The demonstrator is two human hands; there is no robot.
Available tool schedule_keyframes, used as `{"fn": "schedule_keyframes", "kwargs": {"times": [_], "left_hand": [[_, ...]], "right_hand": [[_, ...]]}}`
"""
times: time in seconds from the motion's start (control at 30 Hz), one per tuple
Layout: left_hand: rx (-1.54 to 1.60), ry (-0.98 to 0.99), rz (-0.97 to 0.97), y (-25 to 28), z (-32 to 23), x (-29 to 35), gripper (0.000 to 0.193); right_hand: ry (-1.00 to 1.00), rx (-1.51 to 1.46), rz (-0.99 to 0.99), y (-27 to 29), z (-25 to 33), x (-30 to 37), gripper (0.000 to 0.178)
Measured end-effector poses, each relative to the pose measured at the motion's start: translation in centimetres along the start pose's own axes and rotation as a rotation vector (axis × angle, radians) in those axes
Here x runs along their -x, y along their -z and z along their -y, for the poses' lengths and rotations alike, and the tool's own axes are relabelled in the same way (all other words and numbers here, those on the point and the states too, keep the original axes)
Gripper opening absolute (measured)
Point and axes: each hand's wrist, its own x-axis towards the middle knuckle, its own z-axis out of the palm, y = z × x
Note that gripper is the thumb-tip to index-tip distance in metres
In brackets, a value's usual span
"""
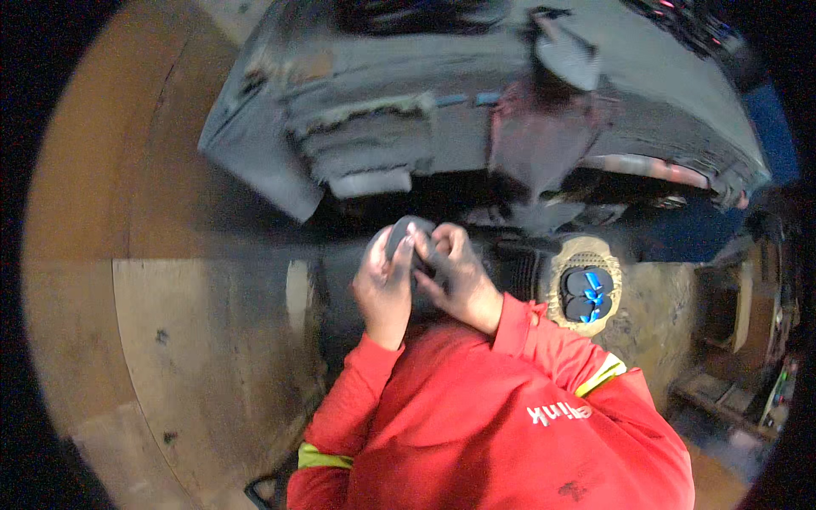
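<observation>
In front of my chest, both hands are raised together around a small dark grey, rounded, flat piece that looks like part of a sandal sole (406,231). My left hand (381,289) grips its left side, thumb upright against it. From the right, my right hand (466,285) pinches it with bent fingers, which look blackened. The lower part of the piece is hidden behind the fingers. Down to the right, a pair of dark sandals (578,284) with blue straps lies on a tan, round-topped stool (558,255).
Ahead stands a grey-covered workbench (263,170), blurred. It carries a folded grey cloth (374,136), a dull reddish piece (540,140) and a pale grey object (571,64). Plywood sheets (212,340) are at the left. A wooden shelf (722,395) stands at the far right.
</observation>
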Motion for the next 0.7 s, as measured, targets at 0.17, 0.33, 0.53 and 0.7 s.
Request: {"fn": "schedule_keyframes", "kwargs": {"times": [0.17,0.33,0.53,0.7], "left_hand": [[0.023,0.048,-0.028,1.4,0.5,-0.6,0.036],[0.023,0.034,-0.095,1.8,1.1,-2.1,0.039],[-0.036,0.11,-0.042,1.9,2.2,-4.5,0.035],[-0.205,0.113,0.093,3.2,0.9,-5.1,0.042]], "right_hand": [[0.111,-0.028,0.0,-3.0,-2.0,-1.4,0.076],[0.241,-0.104,-0.022,-5.1,-4.2,-3.9,0.056],[0.168,-0.166,-0.029,-6.4,-5.8,-5.2,0.043],[-0.261,-0.72,0.148,-6.4,-3.8,-4.4,0.033]]}}
